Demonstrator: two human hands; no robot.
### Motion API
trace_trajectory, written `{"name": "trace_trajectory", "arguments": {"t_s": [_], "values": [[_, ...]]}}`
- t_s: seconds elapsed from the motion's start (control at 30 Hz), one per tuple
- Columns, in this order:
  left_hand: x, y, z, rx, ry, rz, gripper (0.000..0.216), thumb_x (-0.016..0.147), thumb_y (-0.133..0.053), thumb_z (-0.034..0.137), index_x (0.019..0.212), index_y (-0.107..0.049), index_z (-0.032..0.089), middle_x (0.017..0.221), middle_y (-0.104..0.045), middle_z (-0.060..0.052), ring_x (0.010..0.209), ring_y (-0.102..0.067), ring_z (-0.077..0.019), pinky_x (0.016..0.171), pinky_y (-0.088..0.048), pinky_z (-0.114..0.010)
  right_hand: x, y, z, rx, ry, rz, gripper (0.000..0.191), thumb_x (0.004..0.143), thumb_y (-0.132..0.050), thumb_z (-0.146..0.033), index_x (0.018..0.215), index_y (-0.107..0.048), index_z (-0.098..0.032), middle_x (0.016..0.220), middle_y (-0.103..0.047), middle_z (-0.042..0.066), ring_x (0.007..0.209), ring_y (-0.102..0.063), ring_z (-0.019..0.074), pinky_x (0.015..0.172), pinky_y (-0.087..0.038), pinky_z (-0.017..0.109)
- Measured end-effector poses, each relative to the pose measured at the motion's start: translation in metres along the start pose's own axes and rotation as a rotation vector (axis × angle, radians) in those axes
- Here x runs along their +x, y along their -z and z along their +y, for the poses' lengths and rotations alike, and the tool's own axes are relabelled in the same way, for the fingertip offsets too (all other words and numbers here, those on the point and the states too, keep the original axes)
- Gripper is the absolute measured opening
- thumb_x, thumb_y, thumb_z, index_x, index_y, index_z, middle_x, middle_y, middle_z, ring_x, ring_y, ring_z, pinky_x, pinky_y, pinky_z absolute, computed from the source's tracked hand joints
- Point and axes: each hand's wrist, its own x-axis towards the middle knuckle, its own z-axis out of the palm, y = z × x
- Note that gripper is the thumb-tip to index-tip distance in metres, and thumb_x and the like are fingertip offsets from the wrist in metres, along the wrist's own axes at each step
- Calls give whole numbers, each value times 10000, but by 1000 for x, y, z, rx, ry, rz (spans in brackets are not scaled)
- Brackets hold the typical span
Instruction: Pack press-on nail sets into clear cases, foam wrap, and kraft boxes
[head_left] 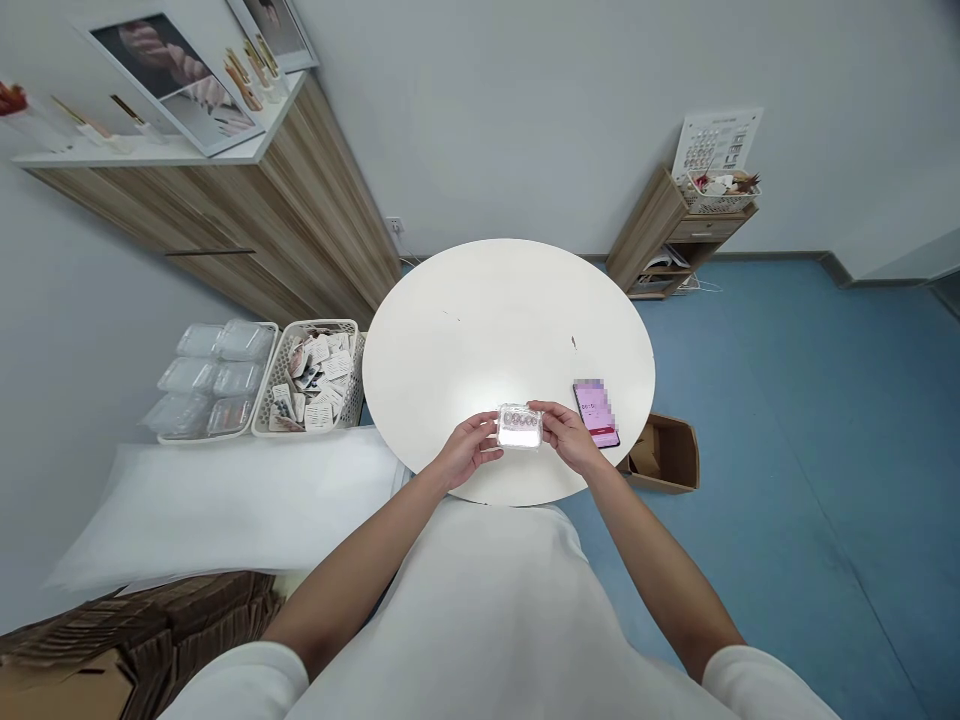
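Over the near part of the white round table (495,330) I hold a small clear plastic box (519,430). Along its upper part runs a row of several small oval pieces that look like false nails, and a bright glare covers the lower part. My left hand (466,450) grips the box's left edge between thumb and fingers. At the opposite edge, my right hand (566,436) pinches it the same way. Just beyond the right hand lies a phone (596,412) with a pink screen, partly blurred out.
To the left stand a white basket (259,420) of printed cards and a tray of clear plastic boxes (244,340). White sheeting (255,500) lies nearer me, above stacked brown cardboard (187,640). An open carton (664,450) sits on the floor at right.
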Motion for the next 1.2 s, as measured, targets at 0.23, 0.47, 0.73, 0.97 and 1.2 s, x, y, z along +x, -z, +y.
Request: {"name": "trace_trajectory", "arguments": {"t_s": [0.23, 0.47, 0.73, 0.97, 1.2], "values": [[0, -1, -6, 141, -46, 25, 459, 655, -690, 291, 1065, -501, 207, 841, -598, -27, 739, -588, -116, 718, -468, -296, -7, -2, 2, 48, 2, 90, 358, 721, -580, -387, 1068, -549, -304, 1165, -529, 27, 915, -570, 161, 785, -483, 346], [-1, -4, -10, 219, -90, 76, 482, 640, -692, 319, 1068, -502, 208, 882, -596, -39, 781, -586, -131, 749, -453, -318, -19, 8, 14, -124, -138, 101, 412, 671, -635, -408, 1030, -548, -226, 817, -610, 18, 691, -615, 137, 715, -498, 334], [-1, -8, -10, 392, -109, 108, 525, 644, -675, 370, 1110, -491, 212, 915, -628, -81, 813, -603, -180, 755, -435, -350, -16, 9, 13, -198, -65, 169, 405, 620, -657, -416, 947, -558, -199, 663, -556, -27, 601, -567, 118, 687, -466, 333], [3, -13, -17, 468, -187, 114, 504, 692, -629, 379, 1122, -441, 196, 777, -640, -43, 788, -624, -190, 811, -402, -380, -13, 15, 12, -337, -7, 188, 478, 642, -630, -410, 1053, -497, -205, 609, -519, -46, 623, -503, 123, 648, -404, 294], [5, -16, -25, 441, -233, 171, 619, 711, -617, 353, 1241, -326, 220, 785, -627, -24, 811, -620, -175, 840, -397, -366, -13, 26, 4, -651, 116, 92, 610, 709, -567, -422, 1243, -336, -240, 838, -600, 17, 805, -551, 167, 801, -401, 379]]}}
